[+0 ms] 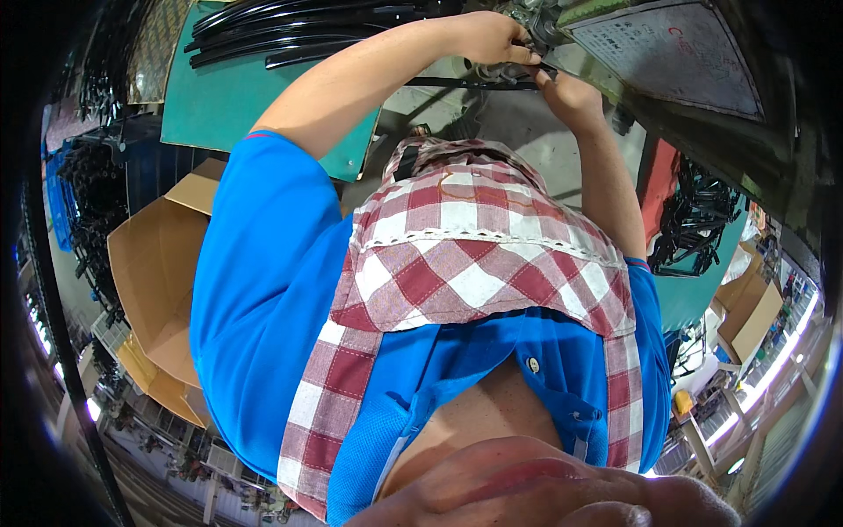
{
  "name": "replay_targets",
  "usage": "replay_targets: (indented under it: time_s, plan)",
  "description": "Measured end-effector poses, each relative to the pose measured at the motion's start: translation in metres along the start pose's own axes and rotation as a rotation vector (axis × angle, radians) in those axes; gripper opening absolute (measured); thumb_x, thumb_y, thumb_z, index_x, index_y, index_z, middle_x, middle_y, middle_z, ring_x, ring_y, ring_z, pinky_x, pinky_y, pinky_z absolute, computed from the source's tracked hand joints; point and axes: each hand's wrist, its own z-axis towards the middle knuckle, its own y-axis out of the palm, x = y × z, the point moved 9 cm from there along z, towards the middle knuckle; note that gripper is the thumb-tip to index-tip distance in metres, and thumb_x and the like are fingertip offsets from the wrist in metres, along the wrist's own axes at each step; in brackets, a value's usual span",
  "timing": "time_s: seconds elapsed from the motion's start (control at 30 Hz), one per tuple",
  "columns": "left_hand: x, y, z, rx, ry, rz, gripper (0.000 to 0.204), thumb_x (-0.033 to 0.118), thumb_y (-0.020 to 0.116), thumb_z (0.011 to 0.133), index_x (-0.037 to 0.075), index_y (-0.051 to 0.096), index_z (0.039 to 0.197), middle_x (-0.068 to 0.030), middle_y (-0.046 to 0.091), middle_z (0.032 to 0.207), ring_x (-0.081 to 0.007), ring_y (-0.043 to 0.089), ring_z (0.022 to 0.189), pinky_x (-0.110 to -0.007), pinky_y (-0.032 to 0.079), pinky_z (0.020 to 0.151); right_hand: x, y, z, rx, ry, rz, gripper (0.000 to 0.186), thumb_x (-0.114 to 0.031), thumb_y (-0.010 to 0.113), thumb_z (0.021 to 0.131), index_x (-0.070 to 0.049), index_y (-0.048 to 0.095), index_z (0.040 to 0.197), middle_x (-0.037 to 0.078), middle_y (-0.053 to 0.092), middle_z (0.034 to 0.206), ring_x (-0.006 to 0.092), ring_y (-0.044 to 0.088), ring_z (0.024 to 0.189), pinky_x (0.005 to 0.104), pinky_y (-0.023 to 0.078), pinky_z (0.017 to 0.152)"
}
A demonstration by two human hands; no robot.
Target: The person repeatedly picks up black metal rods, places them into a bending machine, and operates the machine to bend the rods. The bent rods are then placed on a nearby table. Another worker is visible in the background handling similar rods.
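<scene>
At the far side of my body, both hands meet beside the metal parts of a machine [543,22]. My left hand [492,39] is closed, thumb and fingers pinched together near a small dark part that I cannot make out. Just to its right, my right hand [575,98] is closed too, with its fingertips at the right end of a thin black tube [439,83]. That tube runs leftward under my left hand toward the green table [219,105]. The fingers partly hide what lies between the two hands.
Long black tubes [307,33] lie bundled on the green table. A machine panel with a white sheet [672,53] stands at far right. Black parts [698,215] are heaped on the right, by a red surface [660,189]. An open cardboard box [158,281] sits at my left.
</scene>
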Motion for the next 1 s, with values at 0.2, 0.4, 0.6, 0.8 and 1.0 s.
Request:
replay_targets:
  time_s: [0.2,0.4,0.6,0.8,1.0]
  plan:
    - [0.004,-0.009,-0.023,-0.103,-0.198,-0.281,0.052,0.047,0.066,0.087,0.004,0.066,0.115,-0.0111,0.069,0.1,-0.0211,0.061,0.09,-0.035,0.046,0.086,-0.008,0.0,-0.003,0.145,-0.051,0.034,0.035,-0.04,0.052,0.093,-0.019,0.061,0.119,0.014,0.065,0.112,0.0339,0.061,0.104,0.0411,0.049,0.085]
    - [-0.003,0.002,-0.016,-0.081,-0.21,-0.244,0.046,0.047,0.061,0.089,0.009,0.067,0.114,-0.0136,0.067,0.099,-0.0262,0.061,0.093,-0.036,0.044,0.086,-0.004,0.005,0.003,0.111,-0.096,0.025,0.034,-0.04,0.053,0.092,-0.023,0.06,0.121,0.013,0.065,0.112,0.0336,0.061,0.103,0.041,0.049,0.085]
    - [-0.004,-0.011,-0.029,-0.006,-0.177,-0.154,0.047,0.046,0.06,0.092,0.008,0.065,0.118,-0.0097,0.068,0.099,-0.0212,0.06,0.087,-0.035,0.046,0.083,-0.012,0.009,0.003,0.077,-0.033,0.083,0.038,-0.045,0.049,0.093,-0.021,0.061,0.12,0.013,0.066,0.108,0.0348,0.061,0.103,0.043,0.048,0.085]
    - [0.006,-0.013,-0.026,-0.037,-0.173,-0.101,0.046,0.047,0.058,0.093,0.006,0.067,0.112,-0.0098,0.067,0.089,-0.0208,0.058,0.081,-0.034,0.046,0.078,-0.005,0.01,0.011,0.109,-0.032,0.03,0.039,-0.045,0.051,0.092,-0.019,0.06,0.12,0.013,0.066,0.108,0.035,0.061,0.102,0.0439,0.048,0.085]
    - [-0.017,0.007,-0.017,-0.004,-0.057,-0.049,0.052,0.052,0.052,0.094,0.005,0.063,0.115,-0.0182,0.067,0.093,-0.0323,0.062,0.087,-0.039,0.048,0.08,0.006,0.043,0.028,0.114,-0.091,0.097,0.04,-0.041,0.056,0.091,-0.021,0.055,0.126,0.014,0.066,0.106,0.0358,0.062,0.099,0.0437,0.049,0.081]
